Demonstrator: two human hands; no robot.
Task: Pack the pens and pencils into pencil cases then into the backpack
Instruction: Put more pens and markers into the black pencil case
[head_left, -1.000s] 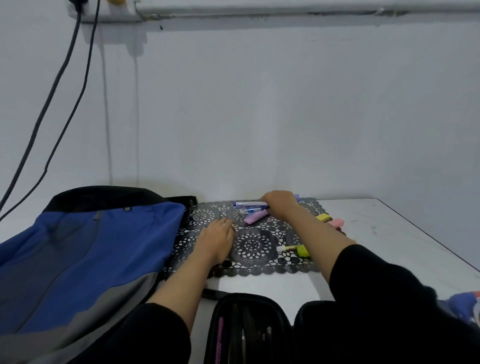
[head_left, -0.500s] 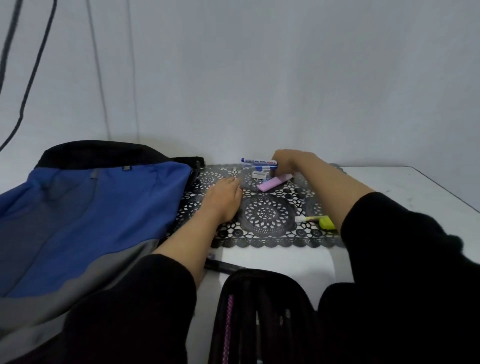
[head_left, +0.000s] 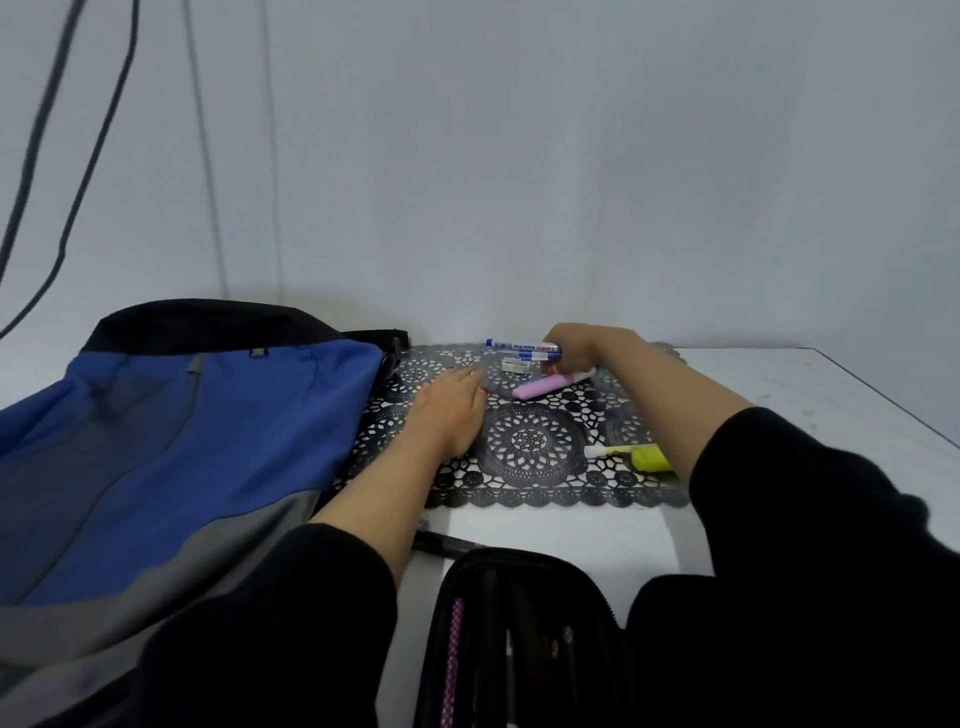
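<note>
My right hand (head_left: 576, 345) reaches to the far side of the black lace mat (head_left: 530, 447) and grips blue-and-white pens (head_left: 519, 346) by their right ends. A purple highlighter (head_left: 543, 387) lies just below that hand, and a small white eraser (head_left: 515, 367) sits beside it. My left hand (head_left: 451, 410) rests flat on the mat, fingers straight. A yellow highlighter (head_left: 641, 457) lies partly hidden under my right forearm. An open black pencil case (head_left: 519, 639) with several pens inside stands at the near edge. The blue and grey backpack (head_left: 171, 447) lies on the left.
A black pen (head_left: 447, 544) lies on the white table (head_left: 810, 384) between the mat and the pencil case. The wall stands right behind the mat. Dark cables (head_left: 78, 171) hang down the wall at the upper left. The table's right edge runs diagonally at the far right.
The camera has tilted down and closer. My right hand has closed round the blue-and-white pens and lifted their ends slightly. My left hand has stayed on the mat.
</note>
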